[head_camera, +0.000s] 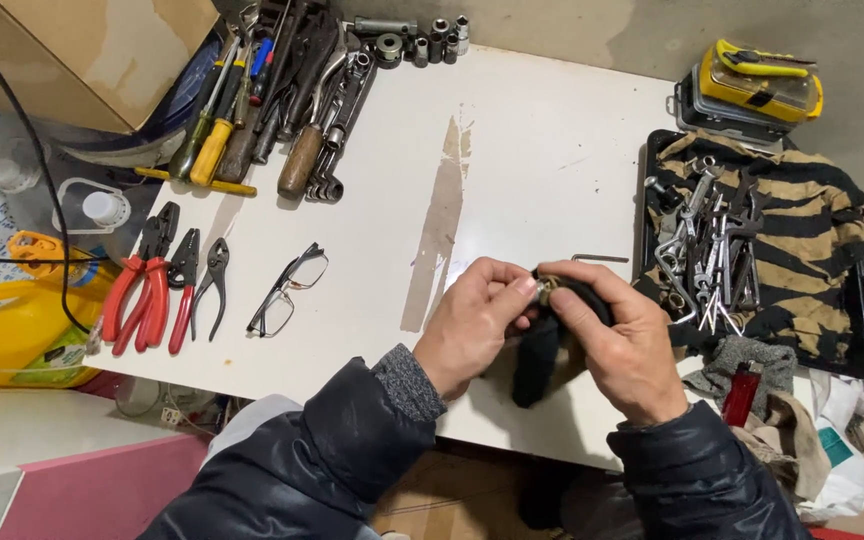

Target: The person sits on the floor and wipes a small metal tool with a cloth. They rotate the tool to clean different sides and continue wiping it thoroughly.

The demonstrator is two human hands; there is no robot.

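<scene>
Together, our left hand (472, 322) and right hand (620, 340) pinch a small metal part (544, 290) between their fingertips, a black cloth (537, 360) draped beneath it. Left of our left hand lie glasses (289, 290); a hex key (600, 258) sits just above our right.

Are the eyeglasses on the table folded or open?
Open: the eyeglasses lie with both temple arms spread out, beside the pliers.

My fingers (527, 290) hide most of the small metal part (545, 291) at centre frame; I cannot tell its shape. The yellow tub (12, 335) is cut off at the left edge.
</scene>
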